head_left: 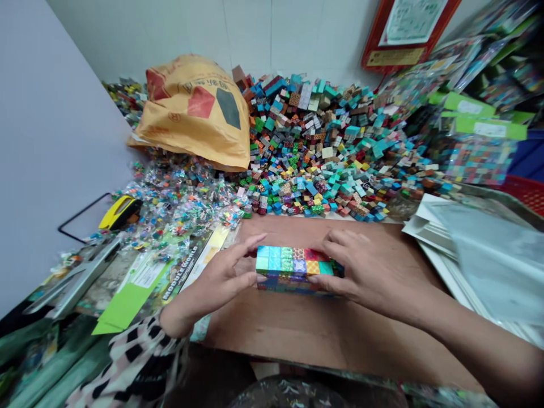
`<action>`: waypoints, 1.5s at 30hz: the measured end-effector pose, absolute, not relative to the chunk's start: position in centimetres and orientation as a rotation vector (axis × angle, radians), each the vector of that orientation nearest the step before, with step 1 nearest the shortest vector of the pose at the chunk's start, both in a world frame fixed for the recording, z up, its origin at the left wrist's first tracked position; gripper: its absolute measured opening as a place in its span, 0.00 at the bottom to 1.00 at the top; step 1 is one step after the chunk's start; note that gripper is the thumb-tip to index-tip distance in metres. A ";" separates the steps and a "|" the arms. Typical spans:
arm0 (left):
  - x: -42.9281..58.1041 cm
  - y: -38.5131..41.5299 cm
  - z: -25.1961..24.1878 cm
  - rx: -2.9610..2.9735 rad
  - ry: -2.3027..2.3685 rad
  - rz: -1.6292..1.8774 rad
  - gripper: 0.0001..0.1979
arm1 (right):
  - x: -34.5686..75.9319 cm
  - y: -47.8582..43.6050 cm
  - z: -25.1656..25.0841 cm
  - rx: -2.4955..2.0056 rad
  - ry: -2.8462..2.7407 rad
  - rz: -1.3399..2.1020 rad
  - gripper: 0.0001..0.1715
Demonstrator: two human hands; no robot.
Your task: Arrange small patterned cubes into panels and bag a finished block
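A tight block of small coloured cubes (292, 266) sits on a brown board (297, 328) in front of me, several cubes long and stacked in layers. My left hand (216, 283) presses against its left end, fingers curled round the side. My right hand (369, 269) grips its right end, fingers wrapped over the top and front. Both hands squeeze the block between them.
A large heap of loose coloured cubes (323, 153) fills the table behind the board. An orange sack (195, 107) lies at the back left, with small clear packets (178, 198) below it. Clear plastic sleeves (480, 249) lie at right, printed cards (148, 277) and a yellow tool (121, 211) at left.
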State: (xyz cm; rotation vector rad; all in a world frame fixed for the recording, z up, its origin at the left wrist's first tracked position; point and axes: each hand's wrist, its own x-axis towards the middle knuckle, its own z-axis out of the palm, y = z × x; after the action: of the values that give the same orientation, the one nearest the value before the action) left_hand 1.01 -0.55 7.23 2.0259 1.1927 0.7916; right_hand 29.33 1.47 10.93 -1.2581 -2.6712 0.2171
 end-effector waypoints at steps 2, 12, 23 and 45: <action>1.0 -0.5 7.1 2.057 1.195 0.791 0.32 | 29.3 1.5 10.9 -1.265 -2.671 0.234 0.19; 1.0 -0.2 6.5 2.095 1.215 0.824 0.29 | 29.1 1.4 10.2 -1.298 -2.610 0.230 0.22; 1.7 0.3 6.6 2.142 1.166 0.832 0.35 | 27.6 1.5 8.8 -1.162 -2.536 0.236 0.15; 1.9 9.8 3.1 2.004 1.599 0.793 0.25 | 35.8 9.8 7.2 -1.391 -1.791 0.838 0.23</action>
State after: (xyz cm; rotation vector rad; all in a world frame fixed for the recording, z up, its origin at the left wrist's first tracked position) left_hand 1.86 9.83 3.05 2.0039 1.5992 0.7930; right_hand 35.77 9.78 7.18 -1.3913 -1.7909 0.8379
